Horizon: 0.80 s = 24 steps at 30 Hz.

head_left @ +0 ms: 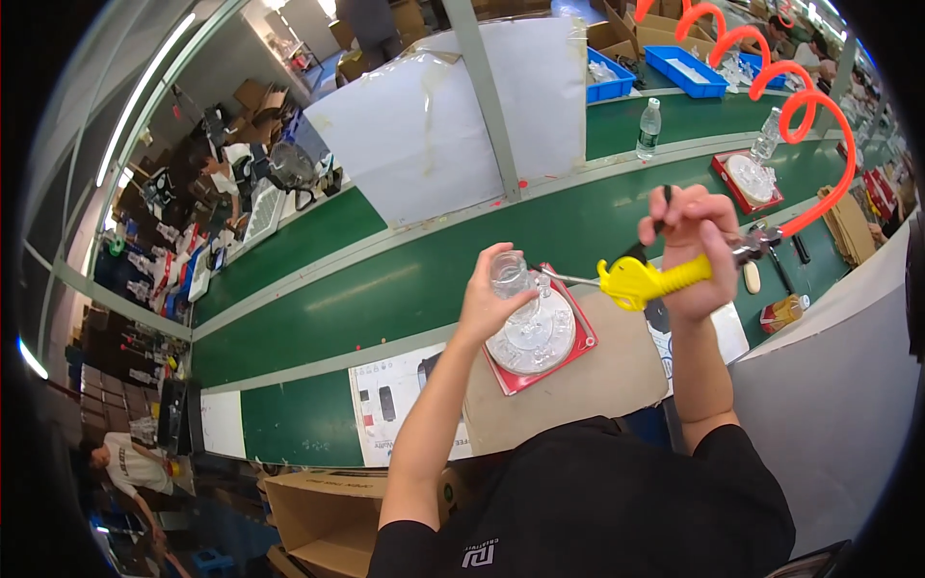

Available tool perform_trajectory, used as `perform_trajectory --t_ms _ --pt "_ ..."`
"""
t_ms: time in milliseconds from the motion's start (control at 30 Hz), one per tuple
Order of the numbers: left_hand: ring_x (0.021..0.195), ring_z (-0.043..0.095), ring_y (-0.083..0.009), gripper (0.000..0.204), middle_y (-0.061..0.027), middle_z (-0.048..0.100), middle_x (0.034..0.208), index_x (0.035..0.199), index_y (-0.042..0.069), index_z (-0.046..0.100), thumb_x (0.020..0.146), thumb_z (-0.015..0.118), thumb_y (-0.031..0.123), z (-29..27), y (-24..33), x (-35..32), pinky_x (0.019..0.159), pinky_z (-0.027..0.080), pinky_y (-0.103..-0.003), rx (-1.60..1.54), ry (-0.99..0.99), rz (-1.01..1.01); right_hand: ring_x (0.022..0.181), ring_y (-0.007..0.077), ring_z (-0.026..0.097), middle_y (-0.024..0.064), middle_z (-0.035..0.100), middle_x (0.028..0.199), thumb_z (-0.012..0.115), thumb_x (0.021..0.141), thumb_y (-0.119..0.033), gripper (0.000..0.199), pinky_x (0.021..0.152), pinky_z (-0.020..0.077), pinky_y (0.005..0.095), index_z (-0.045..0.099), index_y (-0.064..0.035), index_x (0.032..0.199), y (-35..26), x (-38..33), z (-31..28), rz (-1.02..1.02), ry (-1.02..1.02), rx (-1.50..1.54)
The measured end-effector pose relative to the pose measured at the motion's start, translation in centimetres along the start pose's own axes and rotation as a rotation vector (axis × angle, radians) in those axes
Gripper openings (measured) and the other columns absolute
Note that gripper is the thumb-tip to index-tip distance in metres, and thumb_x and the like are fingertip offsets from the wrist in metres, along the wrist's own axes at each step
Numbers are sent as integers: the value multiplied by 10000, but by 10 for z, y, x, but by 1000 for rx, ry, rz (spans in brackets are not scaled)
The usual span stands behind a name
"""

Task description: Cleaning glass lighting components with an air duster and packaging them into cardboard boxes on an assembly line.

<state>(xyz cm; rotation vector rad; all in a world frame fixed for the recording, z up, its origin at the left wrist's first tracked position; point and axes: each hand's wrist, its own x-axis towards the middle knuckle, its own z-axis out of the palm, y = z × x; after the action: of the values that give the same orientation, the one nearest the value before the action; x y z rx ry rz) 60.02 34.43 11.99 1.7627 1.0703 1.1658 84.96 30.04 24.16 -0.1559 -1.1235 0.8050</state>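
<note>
Air gun (647,278) in right hand (696,252), nozzle pointing left at clear cup (509,275).

The left hand (496,303) hides part of the clear plastic piece (509,274); the right hand (696,252) covers the yellow air gun's grip (674,277). At 1 o'clock, blue bin (686,69) contents blur.

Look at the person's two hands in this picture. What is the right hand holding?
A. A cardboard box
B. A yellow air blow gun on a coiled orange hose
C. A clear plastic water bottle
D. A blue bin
B: the right hand closes around the yellow air blow gun, whose thin nozzle points at the clear glass piece in the left hand; the coiled orange hose trails up behind it.
</note>
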Motion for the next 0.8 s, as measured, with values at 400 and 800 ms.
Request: perform_trajectory --t_ms 400,800 --pt "982 640 -172 568 -81 640 1097 1191 58 491 685 735 -30 53 -34 92 859 513 -297 -304 -47 6 813 221 493 104 461 844 471 898 -104 131 620 462 330 521 16 886 36 27 -10 -48 33 -236" --pt "1049 594 -147 622 -94 622 1136 1248 62 432 728 768 -1 47 -42 93 920 479 -291 -176 -97 13 727 191 492 98 458 795 479 903 -101 113 617 434 294 504 0 857 76 -31 -50 141 144 -295"
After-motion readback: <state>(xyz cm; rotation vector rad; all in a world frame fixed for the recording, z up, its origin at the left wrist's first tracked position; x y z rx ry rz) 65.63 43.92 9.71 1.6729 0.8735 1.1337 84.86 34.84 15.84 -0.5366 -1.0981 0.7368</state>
